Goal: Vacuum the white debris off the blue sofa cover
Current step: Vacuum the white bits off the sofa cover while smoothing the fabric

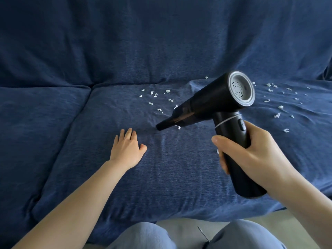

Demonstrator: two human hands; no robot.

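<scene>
The right hand (251, 155), right of centre, has its grip closed around the handle of the black handheld vacuum with a tapered nozzle (212, 108). The nozzle tip points down-left at mid-frame and appears to touch the blue textured fabric sofa cover (89, 114); contact is not certain. The left hand (126, 150) lies flat, grip fully spread and holding nothing, near the tip. Small white debris flakes (156, 97) scatter above the nozzle and toward the right edge.

One camera is sitting on the person's head, looking forward and down, close over the blue sofa cover (161, 168) and both arms.
</scene>
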